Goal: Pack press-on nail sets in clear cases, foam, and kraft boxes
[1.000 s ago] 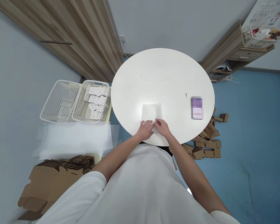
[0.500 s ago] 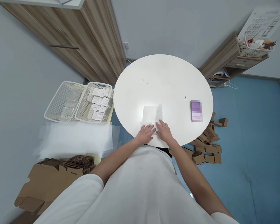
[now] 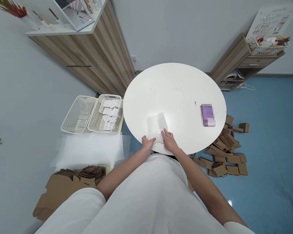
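Observation:
A translucent white sheet (image 3: 153, 123) lies near the front edge of the white round table (image 3: 175, 81), its near part folded into a flat packet (image 3: 158, 137). My left hand (image 3: 148, 143) grips the packet's left end, thumb on top and fingers at its outer side. On the packet's right end rests my right hand (image 3: 169, 140), fingers spread and pressing lightly. What is inside the folded part cannot be made out. A purple box-like item (image 3: 208, 115), blurred, lies at the table's right side.
Left of the table are two white baskets (image 3: 79, 113), one with printed white cards (image 3: 109, 112), a stack of white sheets (image 3: 88, 149) and flat brown cardboard (image 3: 61, 191). Small brown boxes (image 3: 231, 159) lie on the floor at right. Wooden cabinets (image 3: 107, 48) stand behind.
The near part of the sheet is now folded into a clearer packet. My left hand has gone from lying flat to gripping its left end. The head view has shifted.

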`<state>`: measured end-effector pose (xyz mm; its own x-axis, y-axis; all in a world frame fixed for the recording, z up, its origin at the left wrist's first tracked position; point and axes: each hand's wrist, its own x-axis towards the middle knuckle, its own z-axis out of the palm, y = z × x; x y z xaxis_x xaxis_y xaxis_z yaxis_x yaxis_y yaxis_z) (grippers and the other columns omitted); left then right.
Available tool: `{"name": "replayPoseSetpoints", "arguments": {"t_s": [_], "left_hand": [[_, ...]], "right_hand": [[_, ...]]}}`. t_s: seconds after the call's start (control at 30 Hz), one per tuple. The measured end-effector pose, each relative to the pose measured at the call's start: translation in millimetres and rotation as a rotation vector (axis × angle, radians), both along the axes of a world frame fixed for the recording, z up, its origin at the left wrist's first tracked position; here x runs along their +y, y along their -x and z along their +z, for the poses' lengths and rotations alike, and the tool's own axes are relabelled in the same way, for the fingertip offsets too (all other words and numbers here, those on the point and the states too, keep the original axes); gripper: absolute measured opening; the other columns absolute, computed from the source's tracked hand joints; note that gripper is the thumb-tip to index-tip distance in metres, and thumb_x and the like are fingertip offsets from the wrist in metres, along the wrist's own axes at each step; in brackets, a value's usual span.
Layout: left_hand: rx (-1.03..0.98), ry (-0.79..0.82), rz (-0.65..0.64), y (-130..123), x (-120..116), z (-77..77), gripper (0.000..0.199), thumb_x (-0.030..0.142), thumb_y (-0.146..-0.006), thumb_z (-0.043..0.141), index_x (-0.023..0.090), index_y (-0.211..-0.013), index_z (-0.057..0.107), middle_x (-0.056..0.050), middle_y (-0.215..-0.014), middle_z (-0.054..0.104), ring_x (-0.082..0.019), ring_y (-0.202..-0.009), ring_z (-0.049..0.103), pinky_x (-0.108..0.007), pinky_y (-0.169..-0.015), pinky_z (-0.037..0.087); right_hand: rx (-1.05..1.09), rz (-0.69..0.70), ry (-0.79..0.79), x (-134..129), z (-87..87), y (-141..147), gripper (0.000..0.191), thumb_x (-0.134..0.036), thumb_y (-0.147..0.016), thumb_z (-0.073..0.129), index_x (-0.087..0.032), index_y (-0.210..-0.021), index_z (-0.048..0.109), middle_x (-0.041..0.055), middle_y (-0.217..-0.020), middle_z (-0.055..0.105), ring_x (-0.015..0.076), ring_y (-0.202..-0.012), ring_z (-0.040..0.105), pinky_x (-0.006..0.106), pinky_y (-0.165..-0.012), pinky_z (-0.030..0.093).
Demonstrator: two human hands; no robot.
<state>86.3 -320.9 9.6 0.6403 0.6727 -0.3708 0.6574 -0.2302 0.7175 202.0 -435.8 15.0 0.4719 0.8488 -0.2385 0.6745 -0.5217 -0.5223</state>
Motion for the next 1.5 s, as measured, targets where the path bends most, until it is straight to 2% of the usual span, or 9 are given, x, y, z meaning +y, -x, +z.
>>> {"name": "replayPoseSetpoints", "arguments": {"t_s": [0.13,0.37,0.5,0.67,0.8,1.0,1.23,1.33,1.5], "left_hand": [[-0.008,0.381,0.204,-2.6,6.6,15.4,0.032,0.033,-0.077,0.053,0.017,-0.104,0.049,-0.009,-0.093,0.062,-0.015,-0.075,0.06,-0.026,-0.059,0.047],[-0.021,0.172,-0.093,-29.2,0.9,25.8,0.007,0.023,-0.067,0.059,0.017,-0.072,0.058,0.001,-0.067,0.059,-0.011,-0.061,0.054,-0.026,-0.06,0.046],[-0.015,0.123,-0.168,-43.1,-9.6,22.9,0.009,0.018,-0.069,0.056,0.018,-0.076,0.061,-0.002,-0.076,0.064,-0.014,-0.069,0.058,-0.029,-0.067,0.048],[-0.011,0.152,-0.25,-40.3,-11.8,26.7,0.023,0.025,-0.08,0.045,0.02,-0.093,0.063,-0.004,-0.09,0.065,-0.018,-0.084,0.058,-0.031,-0.074,0.048],[-0.04,0.153,-0.313,-37.8,-11.7,29.1,0.03,0.026,-0.084,0.036,0.023,-0.097,0.063,-0.002,-0.095,0.063,-0.02,-0.097,0.054,-0.033,-0.082,0.045],[-0.048,-0.016,-0.177,-25.7,-15.3,22.6,0.045,0.02,-0.075,0.048,0.018,-0.12,0.044,-0.011,-0.115,0.048,-0.02,-0.103,0.05,-0.036,-0.086,0.044],[-0.139,-0.289,-0.684,-16.5,5.5,11.5,0.056,0.035,-0.075,0.056,0.018,-0.125,0.036,-0.014,-0.137,0.031,-0.028,-0.128,0.025,-0.048,-0.1,0.03],[-0.141,-0.298,-0.77,-21.1,12.8,7.0,0.06,0.034,-0.073,0.057,0.018,-0.126,0.034,-0.014,-0.137,0.032,-0.029,-0.13,0.022,-0.05,-0.101,0.028],[-0.187,-0.308,-0.808,-27.6,17.1,5.5,0.061,0.022,-0.067,0.058,0.015,-0.123,0.037,-0.014,-0.131,0.04,-0.027,-0.127,0.028,-0.045,-0.104,0.026]], "right_hand": [[-0.004,-0.011,-0.024,0.8,1.2,4.8,0.06,-0.007,-0.075,0.038,-0.019,-0.134,0.03,0.0093,-0.143,0.024,0.0284,-0.118,0.033,0.045,-0.089,0.037],[0.06,-0.171,-0.033,3.1,0.1,4.6,0.054,-0.011,-0.074,0.047,-0.022,-0.127,0.042,0.014,-0.127,0.036,0.0293,-0.111,0.037,0.043,-0.086,0.038],[0.235,-0.164,-0.1,-0.1,-3.5,-6.3,0.051,-0.014,-0.075,0.048,-0.021,-0.125,0.044,0.0087,-0.104,0.044,0.0204,-0.098,0.046,0.036,-0.086,0.041],[0.491,-0.165,-0.167,-6.8,-1.0,-21.9,0.053,-0.026,-0.074,0.055,-0.022,-0.125,0.043,0.0056,-0.104,0.043,0.0153,-0.087,0.05,0.032,-0.083,0.044],[0.469,-0.237,-0.168,-3.7,-0.8,-23.0,0.041,-0.03,-0.078,0.05,-0.022,-0.118,0.05,0.0049,-0.098,0.047,0.0143,-0.076,0.051,0.033,-0.078,0.045],[0.33,-0.329,-0.152,1.6,-5.5,-13.4,0.034,-0.019,-0.078,0.044,-0.023,-0.111,0.054,0.0044,-0.094,0.049,0.0152,-0.074,0.051,0.032,-0.073,0.045],[0.184,-0.287,-0.2,-1.2,-1.8,-11.9,0.05,-0.022,-0.079,0.044,-0.02,-0.128,0.037,0.0114,-0.119,0.045,0.024,-0.107,0.045,0.041,-0.088,0.04],[0.121,-0.144,-0.21,-1.0,-0.7,-16.0,0.054,-0.02,-0.08,0.042,-0.017,-0.133,0.03,0.0115,-0.137,0.032,0.026,-0.126,0.028,0.045,-0.099,0.029],[0.152,0.016,-0.149,-0.6,0.0,-20.7,0.047,-0.018,-0.084,0.035,-0.019,-0.131,0.035,0.0083,-0.136,0.037,0.0239,-0.127,0.028,0.045,-0.101,0.027]]}}
